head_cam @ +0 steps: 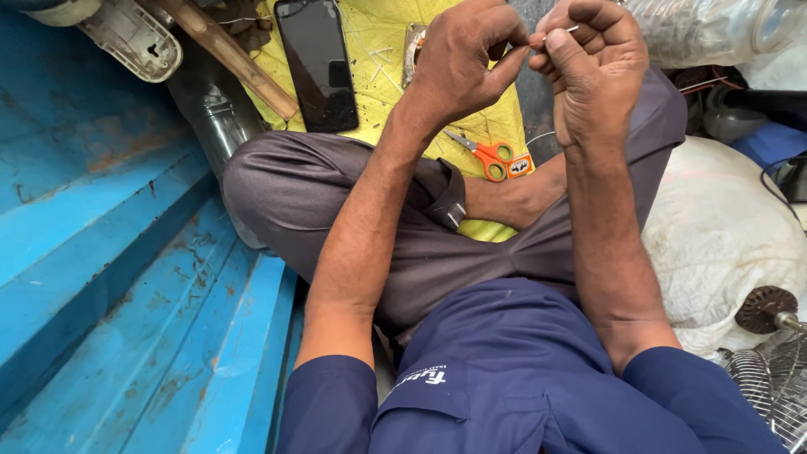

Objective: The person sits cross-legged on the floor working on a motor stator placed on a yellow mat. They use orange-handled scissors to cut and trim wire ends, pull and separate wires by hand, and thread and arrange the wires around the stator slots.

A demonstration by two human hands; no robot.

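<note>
Here, at the far middle above the yellow sheet (378, 50), the left hand (462, 63) and right hand (593, 71) both pinch a thin wire (561, 33), seemingly light, springy and slippery, best gripped close to its end.

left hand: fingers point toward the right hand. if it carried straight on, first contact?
Probably the right hand. The left hand pinches toward it, fingertips nearly meeting at the thin wire between them; depth is unclear, but nothing else shows in that gap.
</note>
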